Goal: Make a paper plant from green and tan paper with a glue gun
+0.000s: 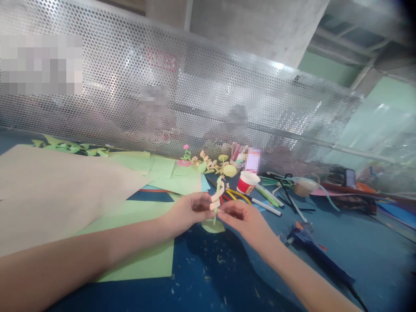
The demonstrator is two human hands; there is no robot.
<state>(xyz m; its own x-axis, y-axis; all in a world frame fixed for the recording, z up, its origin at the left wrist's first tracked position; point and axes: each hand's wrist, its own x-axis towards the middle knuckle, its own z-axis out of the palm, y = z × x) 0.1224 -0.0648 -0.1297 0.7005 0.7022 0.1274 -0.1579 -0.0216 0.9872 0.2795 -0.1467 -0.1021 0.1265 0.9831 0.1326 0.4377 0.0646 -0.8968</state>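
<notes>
Between my two hands stands a small paper plant with a thin green stem [219,186] and a round green paper base [213,226]. A pale peach paper strip [215,203] curls about the stem. My left hand [190,210] pinches the strip from the left, thumb and fingers together. From the right, my right hand [243,216] closes thumb and fingertips at the strip's lower end, beside the stem. The exact contact of the right fingertips is too blurred to make out.
Green paper sheets [143,255] and a large pale sheet [58,190] lie left. Beyond my hands are a red-and-white paper cup [247,183], markers [266,206] and paper plants. A blue glue gun [321,255] lies right. A perforated metal screen [201,86] borders the back.
</notes>
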